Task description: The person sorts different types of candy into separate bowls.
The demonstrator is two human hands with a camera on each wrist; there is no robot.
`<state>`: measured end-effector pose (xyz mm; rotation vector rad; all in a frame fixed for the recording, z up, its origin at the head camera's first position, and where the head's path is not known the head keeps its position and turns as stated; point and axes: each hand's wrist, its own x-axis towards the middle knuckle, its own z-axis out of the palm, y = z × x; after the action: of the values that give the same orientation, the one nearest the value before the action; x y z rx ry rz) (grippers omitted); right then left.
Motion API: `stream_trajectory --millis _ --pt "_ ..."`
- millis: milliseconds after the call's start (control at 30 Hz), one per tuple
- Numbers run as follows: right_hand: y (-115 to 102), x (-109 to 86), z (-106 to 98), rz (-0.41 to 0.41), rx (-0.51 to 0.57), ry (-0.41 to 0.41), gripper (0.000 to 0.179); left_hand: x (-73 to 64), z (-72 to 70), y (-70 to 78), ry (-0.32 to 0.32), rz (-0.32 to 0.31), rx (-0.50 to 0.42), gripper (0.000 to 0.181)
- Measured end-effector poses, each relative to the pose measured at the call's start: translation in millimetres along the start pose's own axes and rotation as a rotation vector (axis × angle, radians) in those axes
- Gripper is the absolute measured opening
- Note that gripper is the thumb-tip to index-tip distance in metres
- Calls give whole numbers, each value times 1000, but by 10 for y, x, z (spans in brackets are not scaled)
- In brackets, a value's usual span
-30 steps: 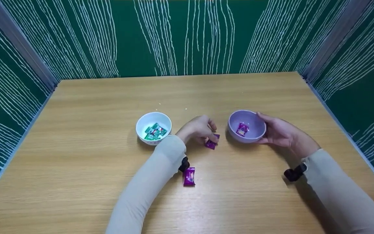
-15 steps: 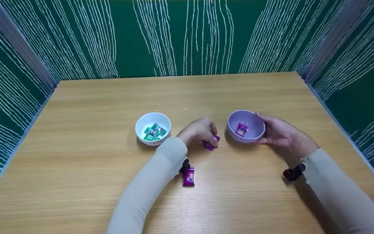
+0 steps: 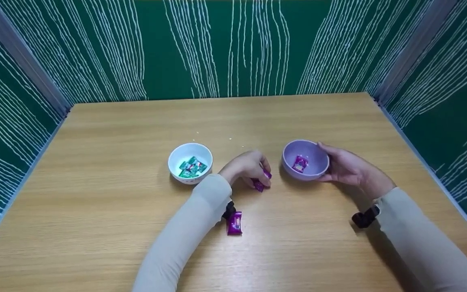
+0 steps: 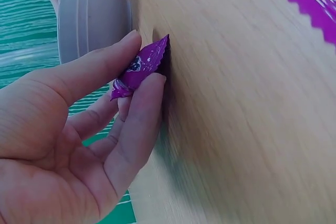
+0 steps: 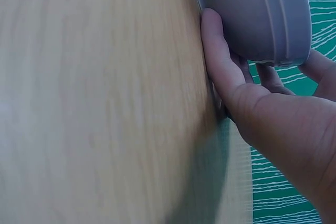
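In the head view my left hand (image 3: 245, 167) is at mid-table, between two bowls. Its thumb and a finger pinch a purple-wrapped candy (image 4: 140, 67), which stands tilted close over the wood in the left wrist view. My right hand (image 3: 348, 167) holds the purple bowl (image 3: 318, 162) from its right side, thumb near the rim and fingers low on the wall. Inside that bowl lies a purple candy (image 3: 300, 164). Another purple candy (image 3: 234, 224) rests on the table below my left wrist.
To the left of my left hand stands a white bowl (image 3: 173, 168) with several green-wrapped candies (image 3: 193, 167). Tiny pale crumbs dot the wooden table (image 3: 95, 194) behind the bowls. Green walls (image 3: 168, 48) with white streaks enclose the table's back and sides.
The fingers of my left hand have closed around the candy, which has turned from lying flatter to tilted in the grip. My right hand still holds the purple bowl in the same place.
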<state>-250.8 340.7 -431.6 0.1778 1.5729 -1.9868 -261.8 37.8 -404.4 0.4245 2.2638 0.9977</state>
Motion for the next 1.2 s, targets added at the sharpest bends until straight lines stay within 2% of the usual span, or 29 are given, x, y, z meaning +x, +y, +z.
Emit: stream_trajectory --millis 133,367,567,700,867,1033,1200 --pt "4 6 2 0 -8 1 66 -17 -7 0 -6 12 -26 28" --pt "0 17 4 7 -6 8 68 -57 -49 44 -8 42 -78 29" --pt "-10 17 0 12 12 4 69 -80 -85 152 -41 14 -179 27" --pt "-13 7 3 5 12 -1 70 -81 -125 251 -40 22 -149 28" --pt "-15 -9 1 -2 4 -1 73 -75 -158 364 -11 83 -89 29" --pt "-8 -7 -2 1 -28 8 71 -58 -197 467 -23 199 -131 31" --pt "1 9 1 8 -32 20 72 -47 -222 577 -15 225 -122 31"
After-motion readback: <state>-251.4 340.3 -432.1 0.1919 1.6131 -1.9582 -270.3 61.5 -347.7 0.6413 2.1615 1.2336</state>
